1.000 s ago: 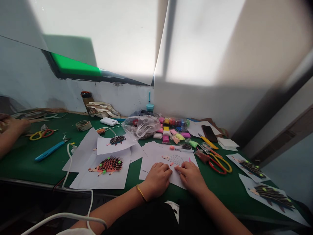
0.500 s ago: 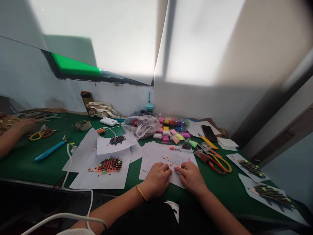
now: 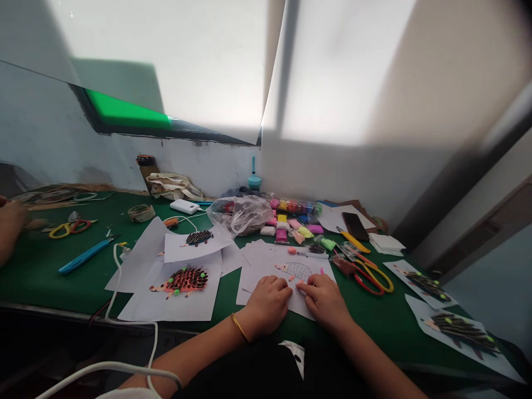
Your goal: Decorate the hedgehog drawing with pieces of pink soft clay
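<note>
On a white sheet lies a drawn hedgehog with a scaly outline and a salmon-coloured face. A small salmon clay piece sits just below it. My left hand rests on the sheet's near part, fingers curled in; anything under them is hidden. My right hand is closed beside the drawing, its index fingertip at another bit of salmon clay on the lower edge. A pink tip shows just beyond its knuckles; whether the hand grips it, I cannot tell.
Clay packets and a plastic bag lie behind the sheet. Scissors are at right, near finished hedgehog pictures. More hedgehog pictures, a blue cutter and a white cable lie left. Another person's hand is at far left.
The other person's hand at far left has drawn back further left. My own hands look unmoved, and the sheet and clay pieces stay in place.
</note>
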The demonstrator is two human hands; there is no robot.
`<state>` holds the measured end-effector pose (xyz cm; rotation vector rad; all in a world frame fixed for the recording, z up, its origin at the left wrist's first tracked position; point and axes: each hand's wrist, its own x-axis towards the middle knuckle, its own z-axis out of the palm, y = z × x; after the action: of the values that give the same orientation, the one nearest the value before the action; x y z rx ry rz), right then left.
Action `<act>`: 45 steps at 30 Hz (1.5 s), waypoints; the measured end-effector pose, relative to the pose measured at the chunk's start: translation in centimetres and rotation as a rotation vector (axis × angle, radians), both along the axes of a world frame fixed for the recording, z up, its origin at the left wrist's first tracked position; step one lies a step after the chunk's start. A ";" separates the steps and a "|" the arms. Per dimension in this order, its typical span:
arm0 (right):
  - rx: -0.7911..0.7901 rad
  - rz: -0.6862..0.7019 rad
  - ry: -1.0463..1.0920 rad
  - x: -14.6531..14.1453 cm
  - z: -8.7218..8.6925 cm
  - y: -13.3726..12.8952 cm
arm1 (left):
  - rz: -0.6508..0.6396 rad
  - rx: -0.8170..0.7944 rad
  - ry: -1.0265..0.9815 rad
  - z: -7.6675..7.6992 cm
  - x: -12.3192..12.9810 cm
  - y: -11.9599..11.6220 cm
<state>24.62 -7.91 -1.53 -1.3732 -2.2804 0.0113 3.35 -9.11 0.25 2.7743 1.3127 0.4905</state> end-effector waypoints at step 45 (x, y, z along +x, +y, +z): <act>0.037 0.013 -0.076 0.4 0.2 0.4 | -0.017 0.019 -0.015 0.4 0.0 0.0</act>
<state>25.06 -7.53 -1.28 -1.3616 -2.3397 -0.0802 3.34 -9.15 0.61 2.7892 1.2871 0.5244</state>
